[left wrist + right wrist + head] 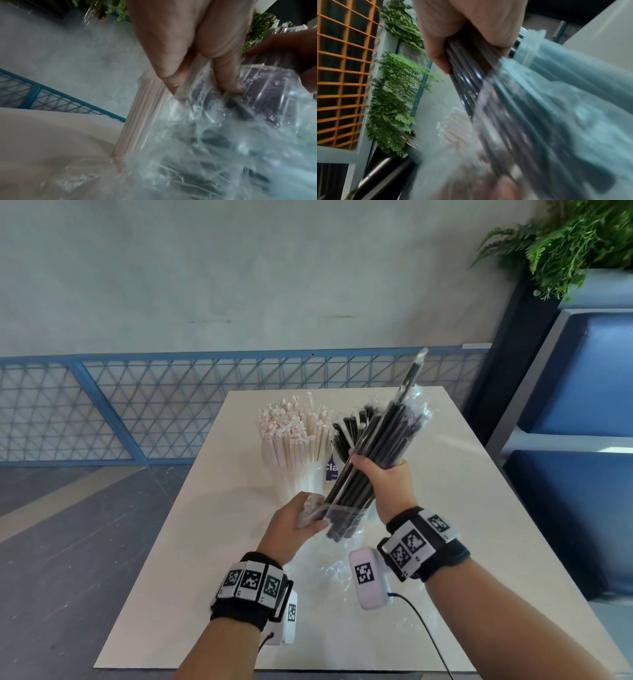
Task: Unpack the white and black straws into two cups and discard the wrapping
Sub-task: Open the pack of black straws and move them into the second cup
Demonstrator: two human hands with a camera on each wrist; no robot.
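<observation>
Both hands raised, left (291, 525) pinching, right (383, 474) clenched.

I see bare table (178, 594) to the left and right of my hands. Ahead, the white straws (294, 436) and black straws (349, 429) stand touching in their cups, blocking the far middle. Loose wrapping (329, 573) lies between my wrists.

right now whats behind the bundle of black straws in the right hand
Behind the bundle of black straws stand a cup of white straws and, partly covered, more black straws upright beside it. Their cup is mostly hidden; only a scrap of blue label shows.
</observation>
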